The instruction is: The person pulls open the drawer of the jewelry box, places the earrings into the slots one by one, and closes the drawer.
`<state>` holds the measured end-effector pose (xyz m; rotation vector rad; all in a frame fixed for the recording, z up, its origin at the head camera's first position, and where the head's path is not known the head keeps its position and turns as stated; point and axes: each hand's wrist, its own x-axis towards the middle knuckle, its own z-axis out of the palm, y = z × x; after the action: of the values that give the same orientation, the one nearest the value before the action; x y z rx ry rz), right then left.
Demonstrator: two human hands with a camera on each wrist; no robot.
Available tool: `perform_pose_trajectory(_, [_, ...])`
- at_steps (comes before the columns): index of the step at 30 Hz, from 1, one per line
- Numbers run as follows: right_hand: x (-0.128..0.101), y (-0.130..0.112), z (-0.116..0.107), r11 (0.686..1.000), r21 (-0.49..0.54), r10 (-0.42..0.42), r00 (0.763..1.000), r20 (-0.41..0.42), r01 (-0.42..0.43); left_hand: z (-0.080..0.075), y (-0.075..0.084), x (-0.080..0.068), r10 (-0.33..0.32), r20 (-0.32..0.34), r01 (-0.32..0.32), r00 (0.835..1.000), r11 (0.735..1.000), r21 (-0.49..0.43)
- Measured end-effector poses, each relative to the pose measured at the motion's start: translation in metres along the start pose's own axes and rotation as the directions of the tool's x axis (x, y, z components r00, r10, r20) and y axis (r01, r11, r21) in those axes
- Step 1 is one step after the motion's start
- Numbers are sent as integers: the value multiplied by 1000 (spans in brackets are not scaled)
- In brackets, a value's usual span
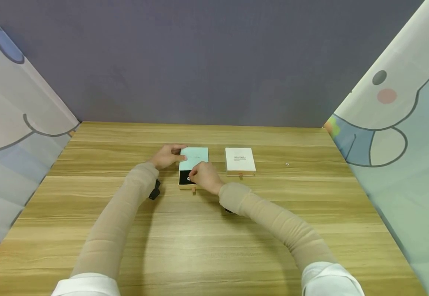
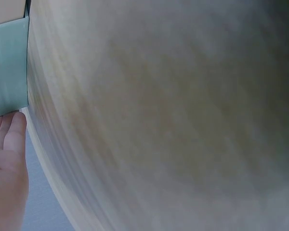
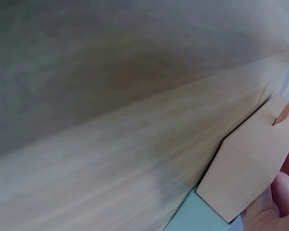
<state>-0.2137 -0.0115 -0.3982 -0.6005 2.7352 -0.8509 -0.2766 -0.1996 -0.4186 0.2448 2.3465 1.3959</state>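
Note:
A jewelry box with a pale turquoise sleeve (image 1: 193, 156) has its cream drawer (image 1: 185, 186) pulled partly out toward me, showing a black insert (image 1: 184, 174). My left hand (image 1: 166, 157) holds the sleeve's far left corner, thumb on the left edge of its top. In the left wrist view, straight fingers (image 2: 14, 132) meet the end of the sleeve. Over the drawer, my right hand (image 1: 207, 177) pinches a small shiny piece of jewelry (image 1: 188, 179) against the black insert. Its exact kind is too small to tell. The right wrist view shows the drawer's side and orange pull tab (image 3: 283, 113).
A white box (image 1: 240, 159) with dark lettering and an orange tab stands right of the turquoise one. Farther right, a tiny silvery item (image 1: 287, 164) lies on the wood-grain table (image 1: 199, 246). A grey panel (image 1: 207, 61) rises behind the table.

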Motion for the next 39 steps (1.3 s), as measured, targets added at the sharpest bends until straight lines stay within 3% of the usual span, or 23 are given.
perform_pose_trajectory(15, [0, 0, 4, 999, -32, -4, 1000, 2, 4, -1, 3, -2, 4, -5, -4, 1000, 1000, 14])
perform_pose_trajectory(31, [-2, 3, 2, 998, 66, 12, 1000, -20, -11, 0, 1, -1, 13, -2, -13, 1000, 1000, 10])
perform_pose_trajectory(39, [-6, 7, 0, 976, 216, 24, 1000, -12, -21, 2, 3, -4, 11, -16, -11, 1000, 1000, 16])
